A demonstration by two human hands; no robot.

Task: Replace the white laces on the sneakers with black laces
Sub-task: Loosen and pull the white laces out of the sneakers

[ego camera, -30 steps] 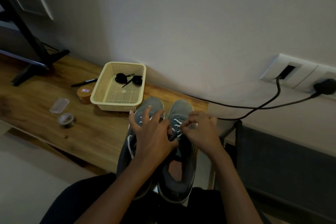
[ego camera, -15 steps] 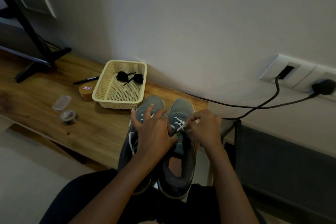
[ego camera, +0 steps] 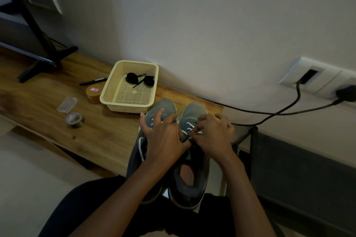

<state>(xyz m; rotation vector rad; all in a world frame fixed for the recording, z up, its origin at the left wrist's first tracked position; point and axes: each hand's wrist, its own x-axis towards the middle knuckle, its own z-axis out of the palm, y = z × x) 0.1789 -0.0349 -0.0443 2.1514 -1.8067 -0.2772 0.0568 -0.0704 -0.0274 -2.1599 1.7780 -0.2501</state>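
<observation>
White lace point(ego camera: 189, 127): threaded in right sneaker point(ego camera: 189, 184), directly under the curled fingertips of the right hand point(ego camera: 212, 137), which appear to pinch a strand. Half a second ago they held it higher; now they sit lower, at the crossings. Unlacing judged under way.
Left hand point(ego camera: 163, 138): fingers spread wide, steadying left sneaker point(ego camera: 163, 105).
Black laces point(ego camera: 140, 79): coiled in basket point(ego camera: 109, 90), beyond the left fingertips, untouched.

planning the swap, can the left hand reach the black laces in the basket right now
Probably yes: the black laces lie uncovered in the open basket just beyond the left hand, nothing between; it only has to lift off the left sneaker.
</observation>
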